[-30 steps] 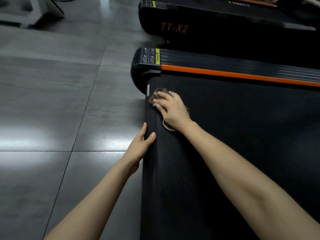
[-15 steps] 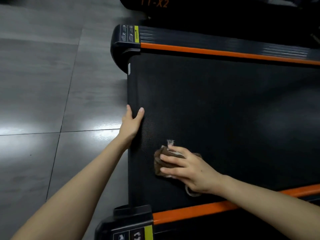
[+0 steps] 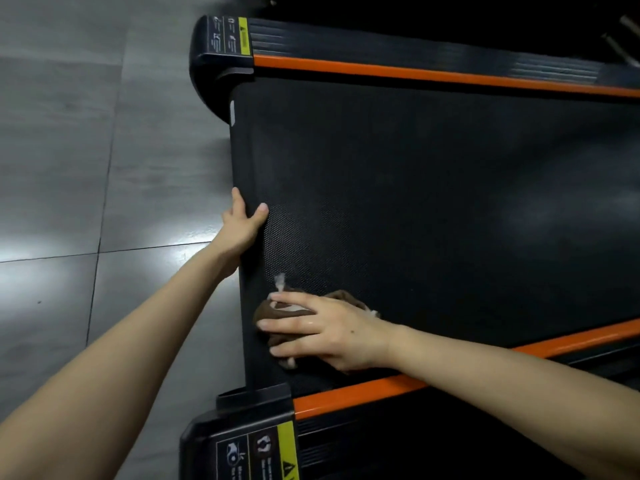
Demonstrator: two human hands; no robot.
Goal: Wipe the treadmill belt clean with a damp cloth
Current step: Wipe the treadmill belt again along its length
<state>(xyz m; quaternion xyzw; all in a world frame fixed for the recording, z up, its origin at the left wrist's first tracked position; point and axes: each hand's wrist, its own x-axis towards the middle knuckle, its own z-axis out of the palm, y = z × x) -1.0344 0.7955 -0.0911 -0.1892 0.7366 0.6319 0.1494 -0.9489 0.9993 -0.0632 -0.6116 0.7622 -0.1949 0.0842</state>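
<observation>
Coach: Since a second ago your right hand (image 3: pixel 329 327) has dragged the cloth (image 3: pixel 265 311) from the far left corner of the belt (image 3: pixel 433 202) to its near side. In the last half second it barely shifted.

Aide: Head view: your fingers lie straight and spread, pressing the cloth flat on the belt, just beside the near rail (image 3: pixel 363 393). Your left hand (image 3: pixel 242 226) clasps the belt's left end, thumb on top, the other fingers over the edge.

Coach: That cloth looks soft, light and bunched, with frayed bits poking out. I'd judge it will roll up under a push, so keep your palm over its middle, not its fringe.

Aide: The belt looks textured, so expect drag. Your wet fingers may slide off the cloth.

Coach: Room: to your right the belt runs open. To your left its end is close, then floor (image 3: pixel 69 168). The near rail sits almost at your wrist, and the far rail (image 3: pixel 415 72) is well apart.
</observation>
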